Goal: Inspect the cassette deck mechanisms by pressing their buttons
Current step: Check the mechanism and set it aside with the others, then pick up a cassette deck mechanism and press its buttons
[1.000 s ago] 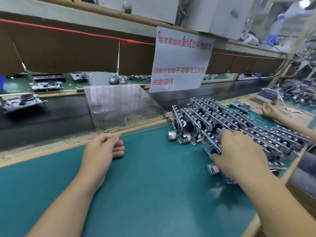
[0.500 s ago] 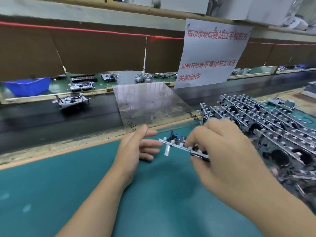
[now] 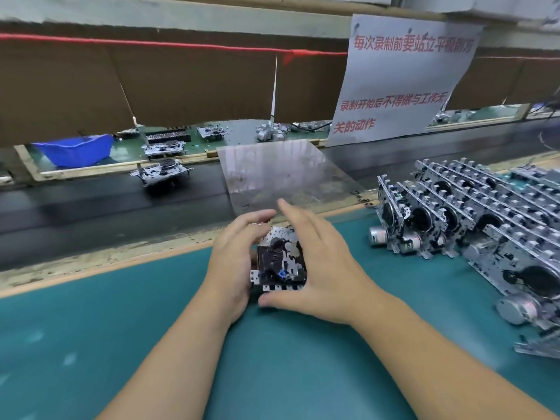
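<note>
bright even light, motion blur, wide-angle edge distortion

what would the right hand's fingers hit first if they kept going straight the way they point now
The right hand has its fingers pointing away from the body and slightly left. Going on that way, they would probably first reach the clear plastic sheet lying across the black conveyor belt, though depth is hard to judge.
</note>
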A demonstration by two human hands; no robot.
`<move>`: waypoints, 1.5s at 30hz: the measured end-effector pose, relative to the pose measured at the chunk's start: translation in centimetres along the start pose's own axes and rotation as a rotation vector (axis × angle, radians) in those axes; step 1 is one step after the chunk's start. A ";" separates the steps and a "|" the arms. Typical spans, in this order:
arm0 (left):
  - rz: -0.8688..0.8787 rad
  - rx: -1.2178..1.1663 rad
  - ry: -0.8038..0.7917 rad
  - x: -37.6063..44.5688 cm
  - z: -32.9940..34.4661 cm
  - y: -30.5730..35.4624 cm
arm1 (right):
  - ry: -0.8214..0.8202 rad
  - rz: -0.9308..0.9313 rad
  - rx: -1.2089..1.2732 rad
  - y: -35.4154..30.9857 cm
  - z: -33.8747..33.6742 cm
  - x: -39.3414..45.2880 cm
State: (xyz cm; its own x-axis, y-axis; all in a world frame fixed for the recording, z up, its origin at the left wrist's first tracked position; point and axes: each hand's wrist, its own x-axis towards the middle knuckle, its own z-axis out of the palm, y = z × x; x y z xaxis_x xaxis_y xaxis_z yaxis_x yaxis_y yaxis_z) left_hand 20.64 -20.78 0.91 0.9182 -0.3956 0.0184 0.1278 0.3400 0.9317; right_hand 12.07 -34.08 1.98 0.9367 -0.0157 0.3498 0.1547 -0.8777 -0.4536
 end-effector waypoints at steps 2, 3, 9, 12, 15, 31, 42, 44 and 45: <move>0.030 0.006 0.022 -0.1 0.2 -0.3 | -0.014 -0.027 -0.032 -0.1 0.3 0.0; 0.036 0.008 0.041 -0.2 0.2 -0.4 | -0.012 -0.034 -0.048 -0.1 0.4 0.1; 0.024 0.039 0.069 -0.2 0.0 -0.8 | -0.007 -0.004 -0.082 -0.2 0.7 0.2; 0.048 0.093 0.079 -0.2 0.2 -0.9 | 0.006 0.039 -0.113 -0.6 1.1 0.5; 0.057 0.163 0.125 -0.2 0.5 -1.0 | -0.019 0.071 -0.187 -0.9 1.1 0.5; 0.035 0.098 0.187 0.1 0.5 -0.6 | 0.035 -0.007 0.179 -0.1 1.3 0.3; -0.003 0.071 0.161 0.0 0.4 -0.3 | 0.083 -0.038 0.162 0.1 1.7 0.4; -0.005 0.076 0.159 0.0 0.5 -0.3 | 0.081 -0.042 0.161 0.0 1.6 0.3; -0.008 0.068 0.157 0.0 0.5 -0.3 | 0.084 -0.041 0.160 0.0 1.6 0.4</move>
State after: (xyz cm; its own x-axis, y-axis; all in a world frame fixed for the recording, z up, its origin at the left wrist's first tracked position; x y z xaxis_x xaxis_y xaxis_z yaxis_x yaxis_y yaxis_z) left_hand 20.42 -21.27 0.82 0.9653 -0.2578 -0.0410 0.1144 0.2765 0.9542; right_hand 12.91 -33.35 0.79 0.8999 -0.0271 0.4352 0.2470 -0.7909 -0.5599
